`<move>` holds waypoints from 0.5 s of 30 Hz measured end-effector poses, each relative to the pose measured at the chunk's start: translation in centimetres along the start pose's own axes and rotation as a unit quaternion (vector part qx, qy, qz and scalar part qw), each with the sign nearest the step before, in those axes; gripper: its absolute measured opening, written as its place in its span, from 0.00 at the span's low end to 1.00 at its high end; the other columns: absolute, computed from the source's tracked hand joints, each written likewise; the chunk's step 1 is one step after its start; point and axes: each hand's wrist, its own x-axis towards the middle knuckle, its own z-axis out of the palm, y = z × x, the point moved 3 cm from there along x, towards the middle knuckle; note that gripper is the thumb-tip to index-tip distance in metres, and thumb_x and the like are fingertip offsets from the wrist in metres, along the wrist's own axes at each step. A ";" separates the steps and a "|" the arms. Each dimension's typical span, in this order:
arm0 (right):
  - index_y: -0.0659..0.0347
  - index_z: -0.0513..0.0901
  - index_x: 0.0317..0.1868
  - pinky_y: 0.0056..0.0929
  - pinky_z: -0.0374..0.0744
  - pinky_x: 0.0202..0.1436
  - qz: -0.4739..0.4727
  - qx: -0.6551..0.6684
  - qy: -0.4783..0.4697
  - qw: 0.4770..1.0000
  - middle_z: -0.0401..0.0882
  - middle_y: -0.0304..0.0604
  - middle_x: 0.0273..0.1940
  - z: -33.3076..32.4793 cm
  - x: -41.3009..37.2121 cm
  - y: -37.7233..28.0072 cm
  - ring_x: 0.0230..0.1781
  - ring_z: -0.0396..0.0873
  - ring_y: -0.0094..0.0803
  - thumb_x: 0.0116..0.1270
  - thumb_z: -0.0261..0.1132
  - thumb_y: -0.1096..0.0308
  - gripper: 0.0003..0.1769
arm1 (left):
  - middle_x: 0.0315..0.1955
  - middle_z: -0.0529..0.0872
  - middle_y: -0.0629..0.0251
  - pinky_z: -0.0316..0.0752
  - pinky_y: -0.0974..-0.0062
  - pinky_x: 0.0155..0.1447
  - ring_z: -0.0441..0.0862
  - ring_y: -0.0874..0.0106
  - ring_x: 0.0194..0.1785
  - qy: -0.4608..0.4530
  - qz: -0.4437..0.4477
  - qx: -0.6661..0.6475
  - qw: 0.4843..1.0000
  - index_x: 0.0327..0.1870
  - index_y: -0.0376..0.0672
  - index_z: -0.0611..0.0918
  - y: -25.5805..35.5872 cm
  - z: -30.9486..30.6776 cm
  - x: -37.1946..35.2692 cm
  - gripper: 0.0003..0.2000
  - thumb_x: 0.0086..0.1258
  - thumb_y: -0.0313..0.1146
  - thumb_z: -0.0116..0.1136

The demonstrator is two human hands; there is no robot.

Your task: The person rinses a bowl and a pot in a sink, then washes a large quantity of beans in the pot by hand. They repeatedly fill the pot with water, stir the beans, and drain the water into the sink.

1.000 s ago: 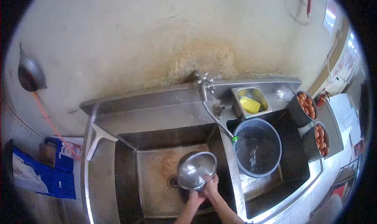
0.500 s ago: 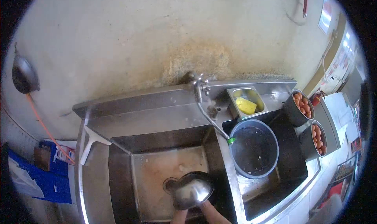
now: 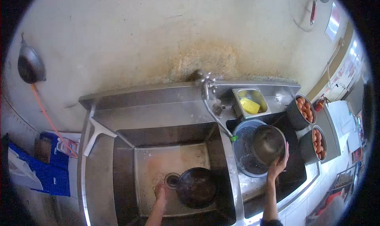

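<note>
My right hand [image 3: 279, 162] grips the rim of a round metal bowl [image 3: 268, 143], thumb and fingers at its lower right edge. The bowl is over the right part of the blue-grey plastic basin [image 3: 237, 162], which has water in it. My left hand [image 3: 160, 192] is low in the left sink, left of the drain [image 3: 171, 181]; its fingers are blurred and nothing can be made out in them. A dark round pan [image 3: 197, 187] rests on the sink floor right of the drain, apart from my left hand.
The tap's hose [image 3: 215, 117] runs to the basin's left rim. Behind the basin stands a metal container [image 3: 259, 114] with a yellow sponge [image 3: 249, 106]. Two pots of eggs [image 3: 304, 111] stand at the right. A white squeegee [image 3: 95, 137] lies on the left ledge.
The metal bowl has moved from the left sink, over the pan, right to the basin in my right hand. My left hand has come off the bowl and moved left. The pan shows uncovered.
</note>
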 end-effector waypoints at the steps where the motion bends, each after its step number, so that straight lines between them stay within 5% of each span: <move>1: 0.58 0.69 0.60 0.37 0.65 0.61 -0.028 -0.073 -0.013 0.997 0.64 0.49 0.62 0.8 0.3 1.1 0.62 0.65 0.43 0.62 0.49 0.78 0.24 | 0.29 0.80 0.67 0.74 0.70 0.38 0.78 0.68 0.33 0.036 0.032 0.041 0.998 0.46 0.43 0.76 0.8 -0.1 -1.2 0.10 0.69 0.34 0.45; 5: 0.50 0.73 0.58 0.40 0.66 0.61 -0.077 -0.256 -0.126 0.955 0.68 0.50 0.59 3.5 -0.7 5.5 0.61 0.65 0.48 0.57 0.46 0.83 0.29 | 0.33 0.79 0.65 0.73 0.70 0.39 0.77 0.69 0.37 -0.058 -0.019 0.107 0.992 0.50 0.43 0.73 4.9 3.5 -7.3 0.12 0.68 0.33 0.46; 6: 0.39 0.71 0.60 0.35 0.69 0.57 -0.035 -0.239 -0.167 0.956 0.66 0.46 0.61 3.8 -1.3 7.3 0.58 0.68 0.48 0.52 0.48 0.84 0.36 | 0.35 0.79 0.65 0.73 0.70 0.40 0.77 0.70 0.39 -0.062 -0.011 0.214 0.975 0.52 0.44 0.72 3.3 3.1 -5.9 0.13 0.67 0.33 0.47; 8: 0.43 0.71 0.59 0.36 0.70 0.56 0.043 -0.206 -0.174 0.962 0.68 0.47 0.59 3.8 -2.0 9.5 0.56 0.70 0.47 0.51 0.48 0.84 0.35 | 0.36 0.79 0.64 0.72 0.71 0.41 0.76 0.71 0.41 -0.068 -0.005 0.320 0.945 0.54 0.45 0.71 0.7 2.6 -4.3 0.15 0.66 0.32 0.48; 10: 0.46 0.72 0.59 0.36 0.71 0.55 0.118 -0.173 -0.177 0.962 0.70 0.47 0.57 3.2 -3.1 14.2 0.54 0.72 0.45 0.50 0.49 0.84 0.34 | 0.38 0.80 0.62 0.72 0.74 0.44 0.76 0.72 0.41 -0.080 -0.039 0.062 0.994 0.52 0.44 0.74 -0.1 4.6 -6.1 0.15 0.64 0.34 0.49; 12: 0.59 0.71 0.56 0.32 0.75 0.48 0.294 0.072 -0.130 0.944 0.76 0.45 0.44 2.4 -5.3 23.4 0.42 0.77 0.40 0.49 0.52 0.83 0.29 | 0.39 0.81 0.61 0.72 0.76 0.45 0.77 0.73 0.41 -0.109 0.047 0.241 0.963 0.52 0.42 0.74 2.1 8.2 -10.2 0.15 0.64 0.33 0.50; 13: 0.59 0.71 0.56 0.32 0.75 0.48 0.293 0.072 -0.133 0.944 0.76 0.45 0.44 2.4 -5.1 21.6 0.42 0.77 0.40 0.49 0.52 0.83 0.29 | 0.41 0.81 0.61 0.72 0.77 0.47 0.78 0.73 0.42 -0.174 0.095 0.242 0.950 0.54 0.43 0.73 1.6 10.0 -10.9 0.16 0.65 0.32 0.50; 15: 0.62 0.69 0.54 0.28 0.76 0.41 0.442 0.260 -0.101 0.852 0.75 0.41 0.37 2.0 -5.4 13.1 0.35 0.75 0.32 0.48 0.53 0.82 0.28 | 0.44 0.80 0.58 0.72 0.76 0.51 0.78 0.71 0.46 -0.294 0.123 0.211 0.924 0.57 0.44 0.71 2.7 13.8 -14.7 0.18 0.65 0.29 0.51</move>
